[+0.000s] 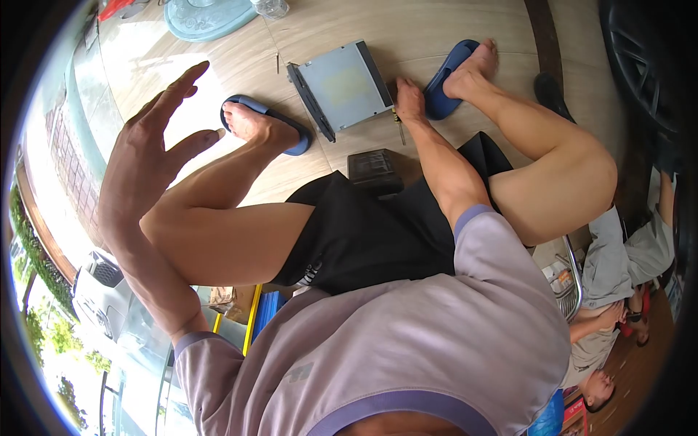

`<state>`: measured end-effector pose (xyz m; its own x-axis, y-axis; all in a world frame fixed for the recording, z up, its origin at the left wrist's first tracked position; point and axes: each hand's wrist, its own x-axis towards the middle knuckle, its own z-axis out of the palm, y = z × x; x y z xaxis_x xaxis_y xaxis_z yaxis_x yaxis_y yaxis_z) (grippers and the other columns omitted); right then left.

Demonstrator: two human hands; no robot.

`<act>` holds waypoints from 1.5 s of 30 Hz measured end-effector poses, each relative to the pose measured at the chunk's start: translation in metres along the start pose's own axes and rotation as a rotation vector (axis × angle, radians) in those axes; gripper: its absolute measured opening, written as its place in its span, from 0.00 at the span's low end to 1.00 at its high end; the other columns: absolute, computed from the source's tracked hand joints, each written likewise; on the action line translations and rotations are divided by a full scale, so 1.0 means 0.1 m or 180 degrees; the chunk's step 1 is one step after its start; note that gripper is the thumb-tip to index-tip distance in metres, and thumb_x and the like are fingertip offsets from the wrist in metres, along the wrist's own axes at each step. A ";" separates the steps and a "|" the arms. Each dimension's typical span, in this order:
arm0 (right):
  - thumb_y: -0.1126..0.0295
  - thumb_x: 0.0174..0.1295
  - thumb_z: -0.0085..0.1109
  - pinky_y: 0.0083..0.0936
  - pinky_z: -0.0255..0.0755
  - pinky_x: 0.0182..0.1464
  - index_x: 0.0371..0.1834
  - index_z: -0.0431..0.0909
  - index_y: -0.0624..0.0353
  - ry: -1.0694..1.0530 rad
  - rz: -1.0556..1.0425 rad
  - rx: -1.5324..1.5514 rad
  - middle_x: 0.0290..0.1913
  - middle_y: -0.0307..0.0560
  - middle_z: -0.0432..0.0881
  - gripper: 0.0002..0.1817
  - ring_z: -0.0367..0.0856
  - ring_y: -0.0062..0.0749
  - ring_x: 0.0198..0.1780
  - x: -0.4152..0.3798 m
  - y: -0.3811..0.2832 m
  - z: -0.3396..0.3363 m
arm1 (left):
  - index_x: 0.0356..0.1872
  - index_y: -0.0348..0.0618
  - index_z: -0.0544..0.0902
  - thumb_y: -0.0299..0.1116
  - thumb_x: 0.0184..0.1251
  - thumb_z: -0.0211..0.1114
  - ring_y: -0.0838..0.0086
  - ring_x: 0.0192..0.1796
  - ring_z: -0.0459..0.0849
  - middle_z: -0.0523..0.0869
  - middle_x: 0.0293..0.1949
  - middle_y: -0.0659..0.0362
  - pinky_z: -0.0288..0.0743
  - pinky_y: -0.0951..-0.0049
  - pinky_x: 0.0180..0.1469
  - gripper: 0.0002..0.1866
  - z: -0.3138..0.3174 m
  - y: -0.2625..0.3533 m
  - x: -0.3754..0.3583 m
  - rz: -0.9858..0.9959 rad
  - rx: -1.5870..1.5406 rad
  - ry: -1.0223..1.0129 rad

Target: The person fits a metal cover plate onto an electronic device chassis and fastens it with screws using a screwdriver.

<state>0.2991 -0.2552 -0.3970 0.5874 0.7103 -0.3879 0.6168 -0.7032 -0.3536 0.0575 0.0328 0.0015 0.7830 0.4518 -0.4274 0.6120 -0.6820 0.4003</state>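
My left hand (pixel 156 134) is raised at the left, above my knee, with fingers stretched and thumb apart, and nothing in it. Down on the floor, my right hand (pixel 410 99) has its fingers curled beside the right edge of a flat grey metal box with black edges (pixel 345 91), which looks like a disc drive. A yellowed patch marks the box's top. A screwdriver (pixel 400 129) pokes out from the right hand, its yellow-and-black handle partly hidden and its shaft pointing toward me. Another thin tool (pixel 277 63) lies left of the box.
My feet in blue slippers (pixel 442 94) flank the box. A black case (pixel 374 171) sits between my legs. Farther off are a pale blue round base (pixel 207 18) and a clear plastic container (pixel 270 8). A person (pixel 592 341) sits at the right, near a metal chair frame (pixel 571 283).
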 end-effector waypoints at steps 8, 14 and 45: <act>0.83 0.44 0.71 0.46 0.77 0.55 0.48 0.73 0.59 0.0008 0.0065 0.0139 0.51 0.56 0.79 0.25 0.79 0.60 0.56 -0.04 -0.02 0.02 | 0.75 0.63 0.70 0.46 0.63 0.74 0.54 0.65 0.81 0.84 0.61 0.48 0.76 0.53 0.64 0.37 0.07 -0.15 -0.09 -0.0450 -0.0159 -0.0130; 0.84 0.44 0.70 0.46 0.77 0.55 0.51 0.70 0.58 -0.0135 0.0137 0.0151 0.52 0.56 0.77 0.29 0.78 0.61 0.56 -0.02 -0.07 -0.06 | 0.75 0.63 0.69 0.44 0.64 0.73 0.54 0.65 0.81 0.84 0.61 0.48 0.76 0.52 0.65 0.37 0.08 -0.22 -0.03 -0.0790 -0.0077 -0.0216; 0.84 0.42 0.70 0.45 0.78 0.56 0.52 0.70 0.62 -0.0145 -0.0126 -0.0248 0.53 0.60 0.74 0.30 0.79 0.62 0.56 0.05 0.03 0.18 | 0.70 0.47 0.73 0.45 0.74 0.63 0.54 0.54 0.87 0.87 0.51 0.45 0.80 0.56 0.56 0.27 0.07 -0.17 -0.07 -0.0088 0.0551 0.0237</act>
<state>0.2942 -0.2540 -0.4155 0.5384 0.7340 -0.4139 0.6790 -0.6688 -0.3028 0.0406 0.0373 -0.0075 0.7761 0.5087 -0.3728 0.6104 -0.7545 0.2411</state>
